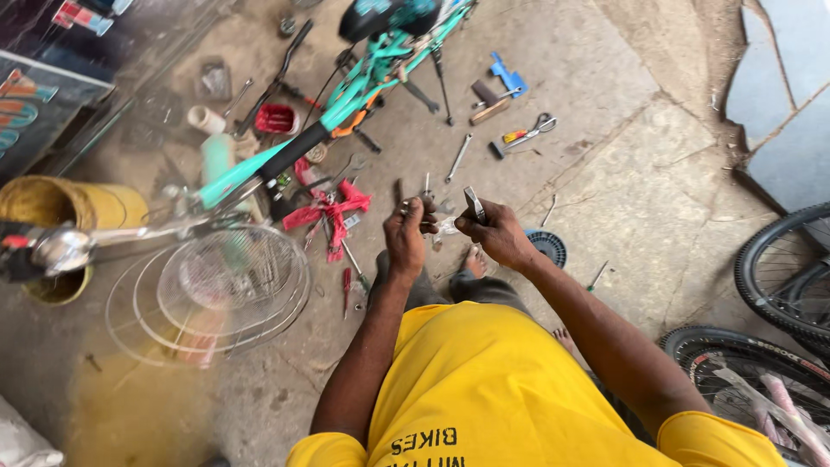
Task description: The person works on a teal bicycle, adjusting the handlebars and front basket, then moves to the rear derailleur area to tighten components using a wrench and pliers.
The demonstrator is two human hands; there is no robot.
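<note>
My left hand (406, 235) and my right hand (493, 232) are raised together in front of me above the concrete floor. Between them is a small shiny metal part (444, 227), gripped from both sides. My right hand also holds a metal tool (474, 204) that sticks up from the fingers. A teal bicycle frame (346, 104) lies on the floor beyond my hands. My yellow shirt (493, 389) fills the bottom of the view.
Wrenches (458, 157), scissors (532, 131), a hammer (488, 105), a red rag (333, 212) and a screwdriver (347, 290) lie scattered on the floor. A wire basket (229, 277) sits left, a yellow bucket (65, 207) far left, bicycle wheels (778, 277) right.
</note>
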